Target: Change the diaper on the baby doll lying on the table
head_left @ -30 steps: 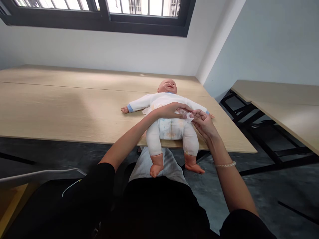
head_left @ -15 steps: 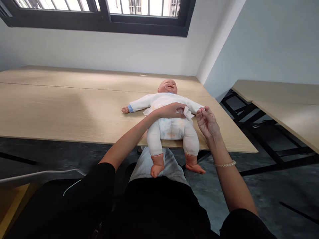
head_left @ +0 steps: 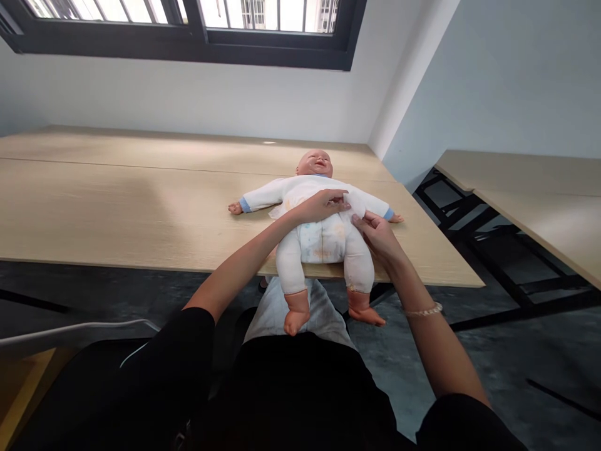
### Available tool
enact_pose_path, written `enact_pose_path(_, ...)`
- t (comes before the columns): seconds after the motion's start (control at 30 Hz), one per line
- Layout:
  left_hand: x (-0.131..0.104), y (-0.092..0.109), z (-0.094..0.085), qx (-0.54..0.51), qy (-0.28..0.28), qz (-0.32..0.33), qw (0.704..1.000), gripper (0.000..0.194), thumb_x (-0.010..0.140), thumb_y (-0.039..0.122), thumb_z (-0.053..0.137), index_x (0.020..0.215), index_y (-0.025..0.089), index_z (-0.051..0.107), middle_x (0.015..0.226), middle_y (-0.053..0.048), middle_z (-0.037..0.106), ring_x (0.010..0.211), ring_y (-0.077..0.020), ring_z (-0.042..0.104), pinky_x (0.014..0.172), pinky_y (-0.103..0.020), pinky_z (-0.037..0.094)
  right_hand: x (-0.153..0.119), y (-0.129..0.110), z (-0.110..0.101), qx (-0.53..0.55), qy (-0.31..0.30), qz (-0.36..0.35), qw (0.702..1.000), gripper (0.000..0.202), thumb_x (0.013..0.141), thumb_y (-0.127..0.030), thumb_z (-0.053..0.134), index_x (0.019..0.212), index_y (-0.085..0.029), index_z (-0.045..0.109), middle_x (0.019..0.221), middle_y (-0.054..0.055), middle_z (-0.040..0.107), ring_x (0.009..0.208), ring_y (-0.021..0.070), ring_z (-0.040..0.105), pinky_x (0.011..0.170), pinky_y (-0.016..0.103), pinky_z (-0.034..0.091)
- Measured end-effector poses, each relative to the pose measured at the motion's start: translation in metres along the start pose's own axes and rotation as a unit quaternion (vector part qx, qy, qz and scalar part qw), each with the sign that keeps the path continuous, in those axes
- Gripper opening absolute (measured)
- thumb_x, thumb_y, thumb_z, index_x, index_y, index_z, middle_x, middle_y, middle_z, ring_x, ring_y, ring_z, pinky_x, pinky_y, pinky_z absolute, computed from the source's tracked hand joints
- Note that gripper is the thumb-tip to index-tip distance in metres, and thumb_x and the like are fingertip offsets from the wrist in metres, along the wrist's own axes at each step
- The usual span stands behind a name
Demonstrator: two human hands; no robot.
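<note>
A baby doll (head_left: pixel 275 193) in a white top with blue cuffs lies on its back, head toward the wall. A patterned diaper (head_left: pixel 323 243) covers its hips, and its feet hang past the table's near edge. My left hand (head_left: pixel 323 205) reaches across the doll's belly, fingers closed on the diaper's white side wing at the doll's waist. Beside the same hip, my right hand (head_left: pixel 379 233) pinches the lower edge of that wing. The fingertips of both hands are partly hidden by the white material.
The doll rests on a light wooden table (head_left: pixel 141 213) set against the wall under a barred window (head_left: pixel 272 47). A second table (head_left: pixel 539 188) with black folding legs stands to the right across a gap. A pale curved bar (head_left: pixel 84 326) is at lower left.
My right hand has moved left and forward from above the doll's arm to the diaper's wing and closed on it. The doll's hand on that side is now uncovered. My left hand stays nearly in place.
</note>
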State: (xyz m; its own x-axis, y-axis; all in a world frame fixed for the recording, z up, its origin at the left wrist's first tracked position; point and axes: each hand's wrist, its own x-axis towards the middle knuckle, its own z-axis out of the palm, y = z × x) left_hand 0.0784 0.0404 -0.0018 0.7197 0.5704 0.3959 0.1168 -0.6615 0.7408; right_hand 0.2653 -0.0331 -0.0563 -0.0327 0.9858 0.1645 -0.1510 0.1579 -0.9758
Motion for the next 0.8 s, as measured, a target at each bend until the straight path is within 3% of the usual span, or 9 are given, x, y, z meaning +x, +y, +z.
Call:
enact_pose_path(0.13, -0.0017, 0.0010, 0.0009, -0.023, 0.019, -0.031, 0.999, 0.030, 0.093, 0.046, 0.060, 0.082, 0.019, 0.056, 0.072, 0.000, 0.058, 0.071, -0.0160, 0.050, 0.074, -0.032, 0.043, 0.0026, 0.0036, -0.0061, 0.028, 0.021, -0.011, 0.999, 0.038, 0.077, -0.059, 0.081, 0.092, -0.025, 0.072, 0.092, 0.001, 0.072, 0.089, 0.0191, 0.068, 0.084, 0.030, 0.059)
enact_pose_path(0.33, -0.0008, -0.0027, 0.0007, -0.054, 0.016, -0.029, 0.998, 0.014, 0.090, 0.030, 0.060, 0.088, 0.016, 0.058, 0.075, 0.000, 0.061, 0.073, -0.0137, 0.055, 0.073, -0.028, 0.044, -0.0034, -0.0032, -0.0019, 0.008, 0.000, -0.003, 1.000, 0.035, 0.071, -0.045, 0.089, 0.093, -0.023, 0.074, 0.100, 0.002, 0.074, 0.094, 0.0191, 0.068, 0.087, 0.030, 0.058)
enact_pose_path(0.53, -0.0030, 0.0021, -0.0029, -0.038, -0.006, -0.005, 0.999, 0.007, 0.082, 0.023, 0.058, 0.084, 0.017, 0.060, 0.080, 0.000, 0.059, 0.073, -0.0130, 0.048, 0.071, -0.028, 0.040, 0.0014, -0.0003, -0.0020, 0.009, 0.087, -0.054, 0.995, 0.037, 0.066, -0.049, 0.090, 0.076, -0.022, 0.066, 0.079, -0.002, 0.065, 0.074, 0.0120, 0.061, 0.074, 0.022, 0.054)
enact_pose_path(0.8, -0.0023, -0.0021, -0.0033, -0.041, -0.029, 0.002, 0.999, 0.016, 0.081, 0.023, 0.050, 0.090, 0.017, 0.062, 0.087, -0.002, 0.062, 0.076, -0.0142, 0.050, 0.070, -0.027, 0.039, 0.0061, -0.0020, -0.0036, 0.020, 0.141, -0.072, 0.987, 0.041, 0.061, -0.051, 0.093, 0.072, -0.022, 0.066, 0.072, -0.003, 0.058, 0.063, 0.0091, 0.051, 0.062, 0.020, 0.050)
